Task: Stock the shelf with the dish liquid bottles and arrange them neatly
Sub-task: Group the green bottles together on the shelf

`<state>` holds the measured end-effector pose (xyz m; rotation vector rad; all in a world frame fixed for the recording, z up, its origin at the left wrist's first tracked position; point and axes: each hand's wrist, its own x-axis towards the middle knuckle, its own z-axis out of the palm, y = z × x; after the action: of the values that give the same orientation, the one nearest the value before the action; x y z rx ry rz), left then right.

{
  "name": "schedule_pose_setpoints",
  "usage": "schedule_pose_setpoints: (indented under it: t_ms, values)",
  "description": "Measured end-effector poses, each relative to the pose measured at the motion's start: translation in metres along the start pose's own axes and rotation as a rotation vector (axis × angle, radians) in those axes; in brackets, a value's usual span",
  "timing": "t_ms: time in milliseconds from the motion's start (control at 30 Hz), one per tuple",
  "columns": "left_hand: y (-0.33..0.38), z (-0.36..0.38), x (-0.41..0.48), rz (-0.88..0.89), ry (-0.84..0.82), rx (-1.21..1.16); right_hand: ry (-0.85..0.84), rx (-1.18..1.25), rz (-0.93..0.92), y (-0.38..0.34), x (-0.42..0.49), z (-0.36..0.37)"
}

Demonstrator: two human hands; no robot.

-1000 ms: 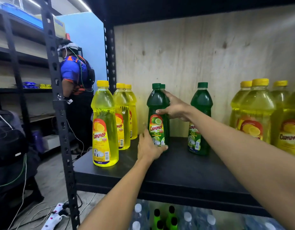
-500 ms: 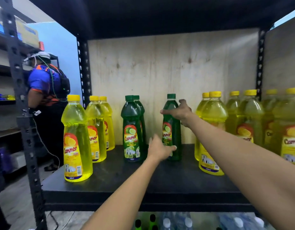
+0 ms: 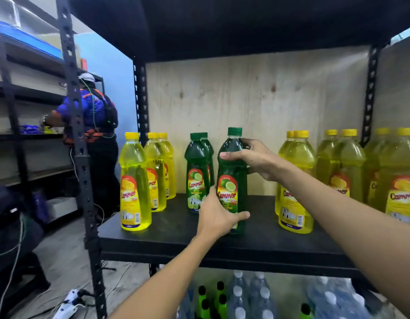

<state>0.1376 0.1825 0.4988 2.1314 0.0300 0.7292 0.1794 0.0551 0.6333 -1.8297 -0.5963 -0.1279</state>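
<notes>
I have just drawn the lone green bottle (image 3: 231,180) forward beside the green pair (image 3: 198,171), right hand (image 3: 252,158) wrapped round its shoulder, left hand (image 3: 219,217) fingers cupping its base, ready to align it.

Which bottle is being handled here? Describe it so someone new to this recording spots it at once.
On the black shelf against the plywood back, find the dark green bottles between two yellow groups. It is the green lime bottle standing alone nearest the front, with the right hand at its shoulder and the left hand at its base.
</notes>
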Motion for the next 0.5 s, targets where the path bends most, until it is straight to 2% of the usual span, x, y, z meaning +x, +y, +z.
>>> schedule_pose_setpoints:
  t_ms: [200, 500]
  values:
    - [-0.015, -0.05, -0.013, -0.103, 0.141, 0.061, -0.126, 0.098, -0.029, -0.029, -0.007, 0.05]
    - [-0.04, -0.07, -0.003, -0.156, 0.189, 0.09, -0.099, 0.083, -0.028, -0.03, 0.023, 0.099]
